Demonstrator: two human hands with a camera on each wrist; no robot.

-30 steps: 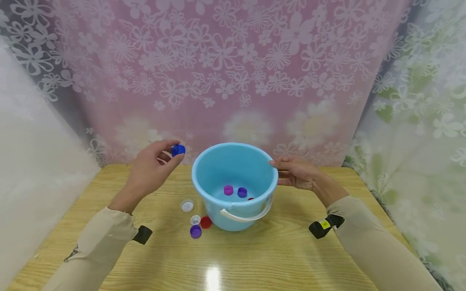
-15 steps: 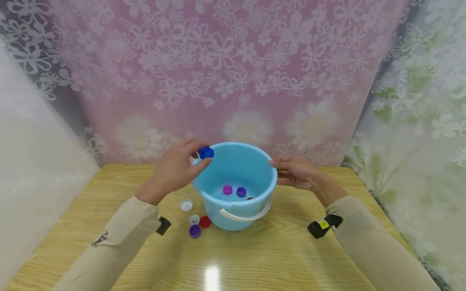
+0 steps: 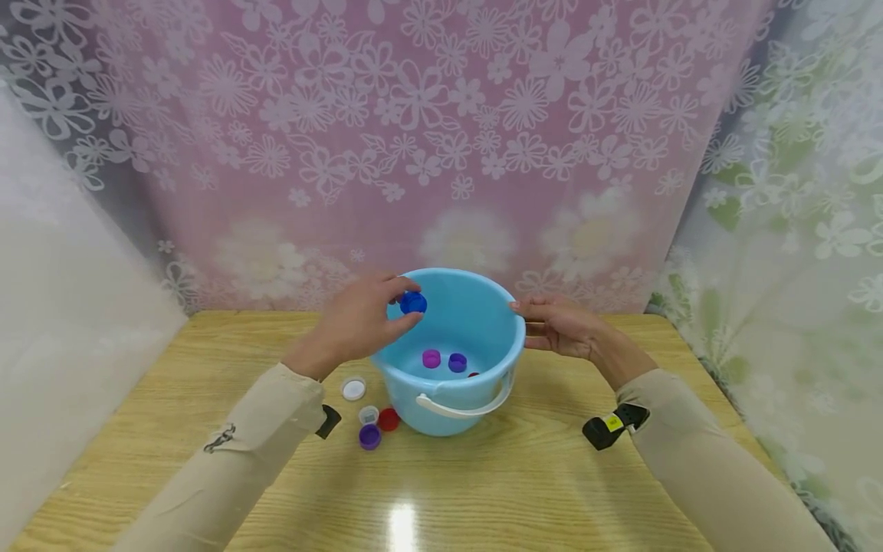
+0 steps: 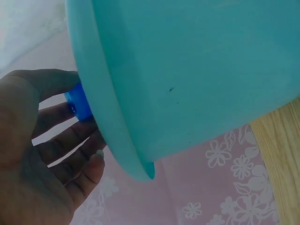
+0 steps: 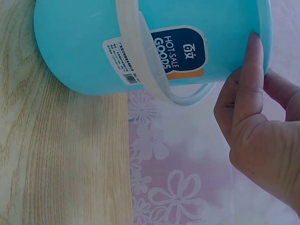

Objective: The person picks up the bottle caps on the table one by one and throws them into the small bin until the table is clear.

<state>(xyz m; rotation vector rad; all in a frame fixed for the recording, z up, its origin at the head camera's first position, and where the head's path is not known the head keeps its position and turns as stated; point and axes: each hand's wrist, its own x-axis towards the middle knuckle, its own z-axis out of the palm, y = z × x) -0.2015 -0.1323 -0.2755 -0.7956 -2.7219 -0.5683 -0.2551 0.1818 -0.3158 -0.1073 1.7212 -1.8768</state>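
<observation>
In the head view a light blue bucket (image 3: 455,410) stands on the wooden table. My left hand (image 3: 362,318) is over its left rim, pinching a blue bottle cap (image 3: 414,303) between thumb and fingers above the opening. The left wrist view shows the same cap (image 4: 80,103) partly hidden behind the rim. On the other side, my right hand (image 3: 562,328) holds the bucket's right rim, one finger lying along the outside in the right wrist view. A magenta cap (image 3: 431,359), a purple cap (image 3: 457,363) and a barely visible red one lie inside the bucket.
Left of the bucket, several caps lie on the table (image 3: 483,491): white caps (image 3: 354,389), a red cap (image 3: 388,419) and a purple cap (image 3: 369,437). The white handle (image 3: 462,414) hangs at the bucket's front. A pink floral curtain (image 3: 441,153) closes off the back.
My left hand has carried the blue cap rightward from beside the bucket to over its opening, and slightly lower. The right hand has stayed at the rim.
</observation>
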